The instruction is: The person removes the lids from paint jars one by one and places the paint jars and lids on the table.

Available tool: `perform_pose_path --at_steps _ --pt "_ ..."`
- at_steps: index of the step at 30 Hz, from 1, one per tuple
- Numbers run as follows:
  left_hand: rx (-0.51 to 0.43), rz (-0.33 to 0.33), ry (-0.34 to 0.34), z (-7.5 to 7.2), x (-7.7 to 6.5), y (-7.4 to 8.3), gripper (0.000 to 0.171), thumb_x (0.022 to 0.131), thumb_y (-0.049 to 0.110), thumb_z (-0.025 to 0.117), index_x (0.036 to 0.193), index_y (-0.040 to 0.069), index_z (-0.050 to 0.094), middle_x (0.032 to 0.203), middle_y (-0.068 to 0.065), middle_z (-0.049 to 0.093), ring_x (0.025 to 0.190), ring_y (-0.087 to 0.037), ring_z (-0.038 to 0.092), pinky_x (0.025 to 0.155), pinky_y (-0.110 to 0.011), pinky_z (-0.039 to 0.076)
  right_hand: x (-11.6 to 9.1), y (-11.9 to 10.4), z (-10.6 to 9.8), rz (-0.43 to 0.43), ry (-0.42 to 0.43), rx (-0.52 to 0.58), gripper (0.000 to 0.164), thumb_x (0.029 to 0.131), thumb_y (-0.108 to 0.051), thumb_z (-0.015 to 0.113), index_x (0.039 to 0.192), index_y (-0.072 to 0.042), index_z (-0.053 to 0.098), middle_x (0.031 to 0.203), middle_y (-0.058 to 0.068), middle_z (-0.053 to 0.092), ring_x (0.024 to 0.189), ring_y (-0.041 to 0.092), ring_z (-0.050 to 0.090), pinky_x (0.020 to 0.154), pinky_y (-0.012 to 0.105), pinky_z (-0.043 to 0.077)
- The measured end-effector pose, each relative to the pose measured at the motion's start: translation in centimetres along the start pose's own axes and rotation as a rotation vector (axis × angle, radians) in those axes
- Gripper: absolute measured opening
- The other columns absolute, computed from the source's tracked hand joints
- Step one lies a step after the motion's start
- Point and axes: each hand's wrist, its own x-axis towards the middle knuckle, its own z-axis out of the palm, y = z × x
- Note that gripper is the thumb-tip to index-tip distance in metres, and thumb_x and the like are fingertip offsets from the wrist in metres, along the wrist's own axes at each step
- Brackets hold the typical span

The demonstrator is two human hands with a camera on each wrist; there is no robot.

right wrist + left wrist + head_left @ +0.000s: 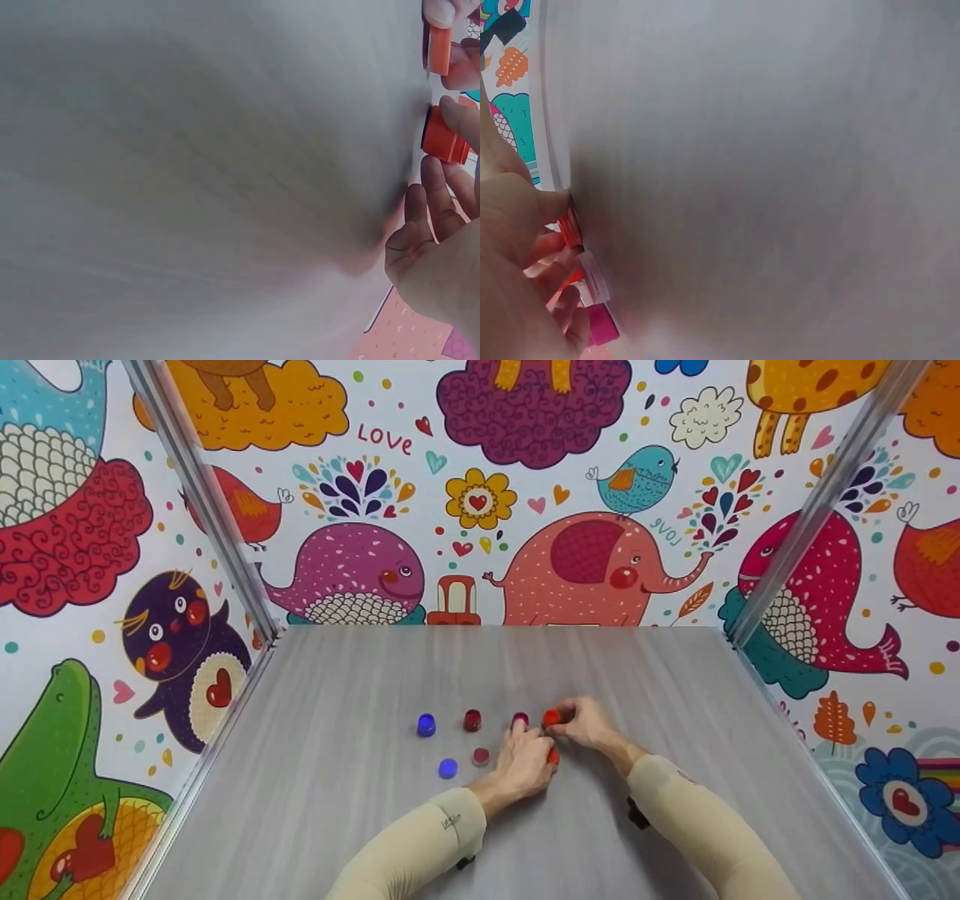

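Observation:
Small paint jars stand in a row on the table. At the row's right end, my right hand (590,725) holds an orange jar (445,135) between thumb and fingers. My left hand (523,757) is close beside it and pinches an orange lid (440,51) on edge near the tabletop. A magenta jar (520,721) is right at the left hand's fingertips, partly covered by them. In the left wrist view, a pale pinkish piece (594,277) shows between the orange lid and the magenta jar.
Further left stand a dark red jar (472,720) and a blue jar (426,725). In front of them a dark red lid (481,756) and a blue lid (448,768) lie on the grey table (330,810). Printed walls (480,555) enclose the back and sides.

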Motion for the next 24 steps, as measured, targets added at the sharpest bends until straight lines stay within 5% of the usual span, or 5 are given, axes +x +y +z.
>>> perform_pose_path --at_steps 13,20,24 --pt "0.005 -0.023 0.011 0.0 -0.3 -0.2 0.024 0.096 0.039 0.084 0.109 0.018 0.083 0.114 -0.002 0.082 0.105 -0.026 0.061 0.091 -0.041 0.053 -0.1 0.1 0.2 -0.038 -0.033 0.043 0.032 0.093 -0.005 0.089 0.123 -0.001 0.080 0.105 0.013 0.081 0.078 0.014 0.068 0.065 0.024 0.056" --pt "-0.078 -0.025 0.038 -0.7 -0.5 -1.3 0.035 0.096 0.040 0.084 0.120 0.015 0.083 0.111 -0.003 0.079 0.104 -0.025 0.061 0.089 -0.040 0.059 -0.8 0.4 -0.3 -0.125 -0.024 0.048 0.042 0.093 -0.009 0.087 0.129 0.009 0.076 0.108 0.020 0.083 0.094 0.020 0.075 0.082 0.028 0.061" --pt "-0.145 -0.008 0.118 -2.2 -0.7 -2.9 0.038 0.099 0.039 0.081 0.124 0.011 0.083 0.112 -0.005 0.080 0.103 -0.025 0.064 0.090 -0.038 0.059 -1.3 0.4 -0.9 -0.153 0.000 0.004 0.050 0.096 -0.018 0.084 0.136 0.009 0.073 0.114 0.021 0.083 0.102 0.029 0.078 0.092 0.043 0.065"
